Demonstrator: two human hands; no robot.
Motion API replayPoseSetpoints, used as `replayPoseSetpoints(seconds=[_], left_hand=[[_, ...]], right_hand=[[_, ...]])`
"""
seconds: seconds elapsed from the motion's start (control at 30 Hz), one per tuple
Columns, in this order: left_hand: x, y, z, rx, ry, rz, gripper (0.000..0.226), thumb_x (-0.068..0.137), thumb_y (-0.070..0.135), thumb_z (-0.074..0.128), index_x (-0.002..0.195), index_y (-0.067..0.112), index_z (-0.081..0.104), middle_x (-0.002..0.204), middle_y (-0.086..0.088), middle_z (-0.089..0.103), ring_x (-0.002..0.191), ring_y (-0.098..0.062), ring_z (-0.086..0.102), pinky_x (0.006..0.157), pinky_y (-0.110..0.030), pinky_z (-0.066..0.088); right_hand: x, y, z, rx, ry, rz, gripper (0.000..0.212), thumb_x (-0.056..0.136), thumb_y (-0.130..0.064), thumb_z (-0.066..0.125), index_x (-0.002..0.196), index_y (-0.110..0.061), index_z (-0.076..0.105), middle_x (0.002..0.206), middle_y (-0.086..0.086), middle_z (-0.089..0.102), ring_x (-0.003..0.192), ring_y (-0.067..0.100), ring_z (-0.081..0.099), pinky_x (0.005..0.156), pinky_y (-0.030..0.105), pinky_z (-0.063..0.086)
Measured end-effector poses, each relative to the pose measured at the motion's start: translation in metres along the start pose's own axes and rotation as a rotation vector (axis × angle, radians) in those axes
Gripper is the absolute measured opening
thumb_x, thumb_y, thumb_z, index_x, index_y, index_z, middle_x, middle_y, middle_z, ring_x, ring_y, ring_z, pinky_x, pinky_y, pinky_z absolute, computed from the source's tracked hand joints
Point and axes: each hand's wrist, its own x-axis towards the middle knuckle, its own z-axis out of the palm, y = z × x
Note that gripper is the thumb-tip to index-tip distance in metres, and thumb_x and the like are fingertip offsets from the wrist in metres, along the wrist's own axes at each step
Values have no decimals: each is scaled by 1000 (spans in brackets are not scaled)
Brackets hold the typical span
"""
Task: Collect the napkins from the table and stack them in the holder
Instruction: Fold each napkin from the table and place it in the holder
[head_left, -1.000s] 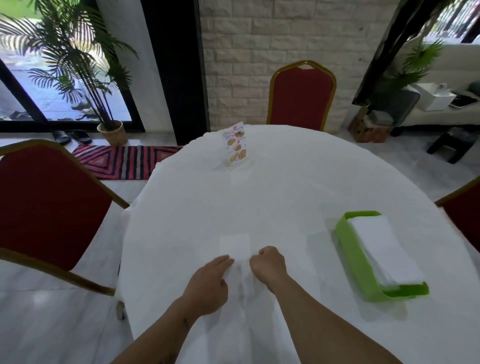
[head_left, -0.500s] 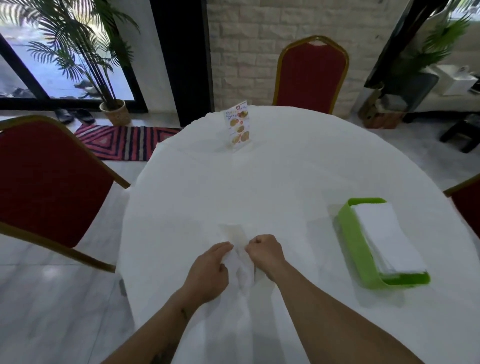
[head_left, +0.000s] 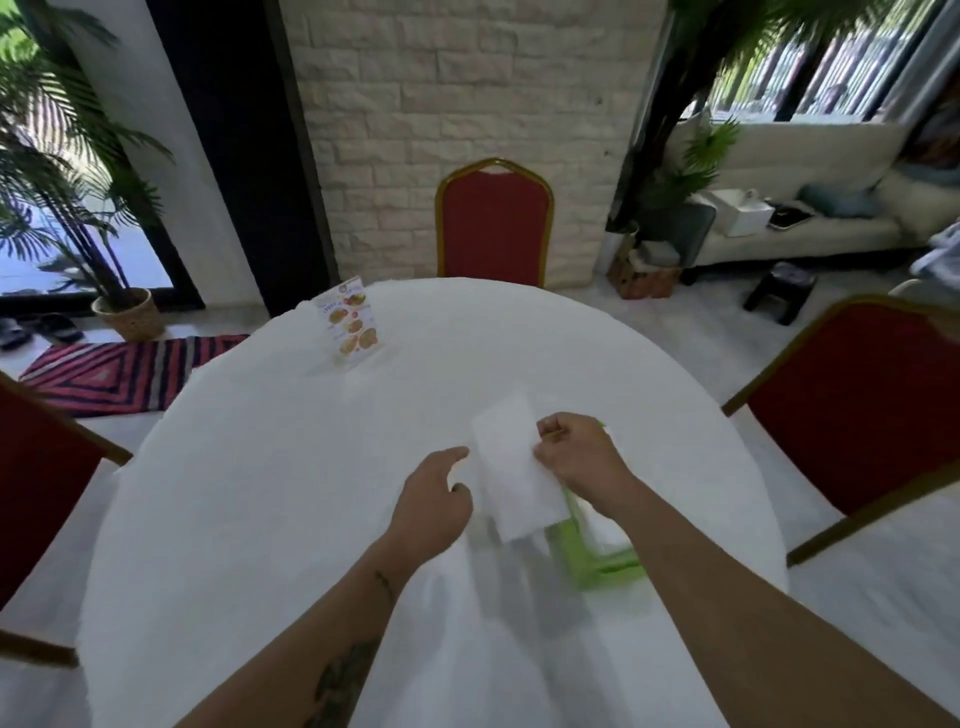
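Note:
My right hand (head_left: 576, 457) pinches the right edge of a white folded napkin (head_left: 514, 473) and holds it lifted above the round white table (head_left: 260, 493). Part of the green napkin holder (head_left: 582, 556) shows under the napkin and my right forearm, with white napkins inside it. Just left of the napkin is my left hand (head_left: 434, 499), its index finger stretched toward the napkin and nothing in it.
A printed menu stand (head_left: 349, 328) is upright at the far left of the table. Red chairs with gold frames stand at the far side (head_left: 493, 223), the right (head_left: 857, 400) and the left (head_left: 36, 478). A striped rug (head_left: 114, 374) lies on the floor.
My right hand has lifted the napkin off the table and carried it right, over the green holder. My left hand has let go of it. The view has swung to the right.

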Motion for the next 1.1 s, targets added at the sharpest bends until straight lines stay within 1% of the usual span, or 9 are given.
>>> replayPoseSetpoints(seconds=[0.17, 0.27, 0.4, 0.47, 0.57, 0.67, 0.77, 0.9, 1.1], left_hand=[[-9, 40, 50, 65, -94, 19, 53, 89, 12, 49, 141, 19, 43, 148, 1, 41, 135, -15, 38, 113, -29, 27], [-15, 53, 74, 137, -136, 8, 55, 90, 15, 49, 144, 19, 38, 151, 1, 38, 137, -15, 35, 113, -27, 24], [-20, 65, 91, 229, -164, 16, 56, 89, 16, 48, 144, 18, 37, 151, -1, 37, 136, -16, 36, 112, -26, 25], [-20, 71, 96, 266, -173, 31, 56, 88, 17, 47, 143, 19, 37, 151, 0, 36, 137, -16, 35, 111, -24, 24], [-18, 76, 101, 338, -199, 54, 59, 87, 16, 45, 145, 19, 33, 156, 0, 28, 141, -17, 29, 116, -32, 23], [-17, 78, 105, 385, -203, 77, 60, 86, 19, 44, 146, 22, 34, 158, 2, 23, 141, -19, 28, 115, -39, 27], [-17, 79, 110, 436, -218, 97, 61, 86, 20, 45, 146, 22, 35, 159, 3, 20, 141, -21, 29, 116, -38, 26], [-19, 73, 118, 550, -329, 98, 65, 86, 23, 48, 149, 20, 30, 160, 2, 18, 143, -21, 23, 117, -37, 22], [-20, 62, 117, 370, -248, 122, 61, 87, 19, 48, 146, 23, 34, 158, 5, 24, 142, -16, 24, 117, -32, 21]], right_hand=[[16, 42, -71, -24, 38, 85, 17, 77, -4, 62, 82, -17, 70, 91, 5, 72, 82, 23, 66, 68, 31, 50], [22, 67, -87, -104, 54, 125, 20, 78, -6, 59, 93, -13, 70, 99, 7, 70, 96, 26, 65, 78, 31, 51], [23, 87, -89, -123, 61, 141, 15, 79, -9, 59, 90, -18, 62, 99, 3, 66, 91, 22, 61, 82, 33, 53], [25, 91, -89, -177, 47, 125, 25, 79, -13, 60, 103, -20, 60, 103, 0, 62, 91, 20, 57, 80, 31, 49], [23, 95, -87, -335, 62, 44, 46, 79, -19, 60, 125, -17, 54, 116, 4, 59, 101, 23, 56, 79, 28, 42], [15, 99, -82, -494, 101, -136, 43, 83, -23, 56, 125, -20, 54, 125, 2, 50, 115, 24, 48, 80, 31, 39], [6, 103, -78, -676, 21, -300, 40, 85, -28, 50, 125, -21, 55, 126, -2, 51, 115, 24, 45, 86, 36, 42], [-5, 112, -72, -915, -111, -337, 41, 85, -33, 45, 122, -22, 58, 127, -2, 52, 116, 26, 42, 90, 41, 39], [1, 111, -80, -613, -42, -241, 43, 86, -29, 52, 128, -23, 55, 133, -2, 51, 120, 24, 41, 96, 39, 41]])
